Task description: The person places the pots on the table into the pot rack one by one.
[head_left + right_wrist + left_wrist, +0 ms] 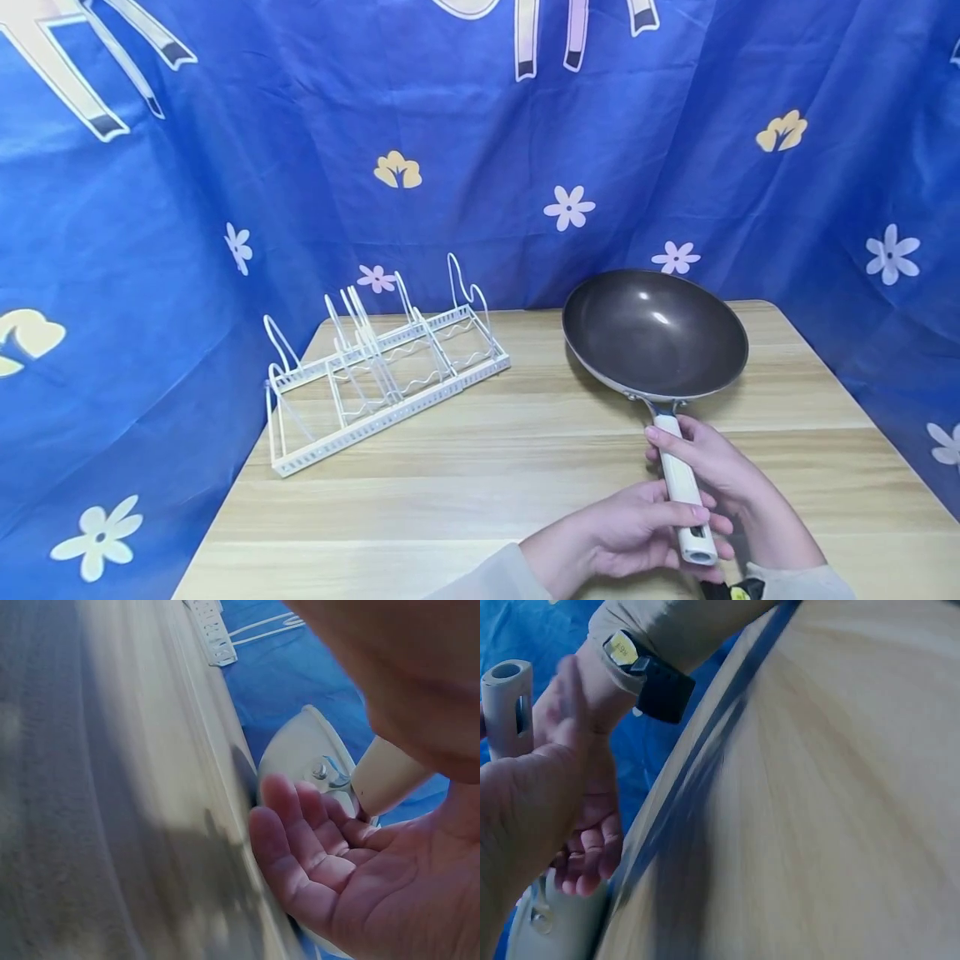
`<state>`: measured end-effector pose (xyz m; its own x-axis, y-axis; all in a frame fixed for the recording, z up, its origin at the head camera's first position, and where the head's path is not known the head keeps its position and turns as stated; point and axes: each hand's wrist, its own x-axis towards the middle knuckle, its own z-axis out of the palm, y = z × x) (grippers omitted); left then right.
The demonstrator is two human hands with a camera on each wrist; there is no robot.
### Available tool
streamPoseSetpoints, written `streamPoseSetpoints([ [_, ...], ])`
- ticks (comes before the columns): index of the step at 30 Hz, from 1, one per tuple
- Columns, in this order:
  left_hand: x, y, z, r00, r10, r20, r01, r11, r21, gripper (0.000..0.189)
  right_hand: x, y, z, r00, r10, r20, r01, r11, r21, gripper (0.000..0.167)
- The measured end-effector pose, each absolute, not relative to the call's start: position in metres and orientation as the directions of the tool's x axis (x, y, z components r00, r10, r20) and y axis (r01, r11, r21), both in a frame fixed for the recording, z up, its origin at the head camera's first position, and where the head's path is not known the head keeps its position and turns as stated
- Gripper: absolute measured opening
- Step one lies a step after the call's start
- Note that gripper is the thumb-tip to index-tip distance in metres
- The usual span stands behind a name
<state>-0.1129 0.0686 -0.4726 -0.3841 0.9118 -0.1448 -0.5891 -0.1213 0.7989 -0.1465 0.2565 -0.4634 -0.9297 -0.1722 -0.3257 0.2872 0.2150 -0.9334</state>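
A wok (655,333) with a dark inside, pale outside and long white handle (681,471) is at the right of the table, its bowl toward the back curtain. My right hand (723,467) holds the handle near the bowl, thumb laid over the top and fingertips showing at its left side. Lower down, my left hand (637,529) grips the handle's end, thumb across it and fingers underneath. In the right wrist view, several loosely bent fingers (307,851) of the right hand lie below the wok's pale outer side (296,750).
A white wire rack (386,379) with upright loops and dividers stands slantwise on the left of the wooden table (420,492). Blue patterned curtain (480,167) closes off the back and both sides. A black device (664,690) is strapped on the right wrist.
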Motion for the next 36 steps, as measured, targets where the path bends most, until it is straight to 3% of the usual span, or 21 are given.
streamPoseSetpoints([
  [8, -0.112, 0.075, -0.474, -0.416, 0.903, -0.109, -0.627, -0.198, 0.753, 0.029, -0.157, 0.254, -0.456, -0.910, -0.265, -0.320, 0.299, 0.119, -0.947, 0.036],
  [18, -0.113, 0.076, -0.475, -0.403, 0.906, -0.126, -0.626, -0.173, 0.761, 0.030, -0.160, 0.247, -0.456, -0.935, -0.174, -0.309, 0.277, 0.187, -0.943, 0.030],
  [36, -0.113, 0.068, -0.467, -0.364, 0.916, -0.168, -0.651, -0.122, 0.749, 0.030, -0.154, 0.237, -0.464, -0.952, -0.089, -0.293, 0.286, 0.080, -0.955, 0.017],
])
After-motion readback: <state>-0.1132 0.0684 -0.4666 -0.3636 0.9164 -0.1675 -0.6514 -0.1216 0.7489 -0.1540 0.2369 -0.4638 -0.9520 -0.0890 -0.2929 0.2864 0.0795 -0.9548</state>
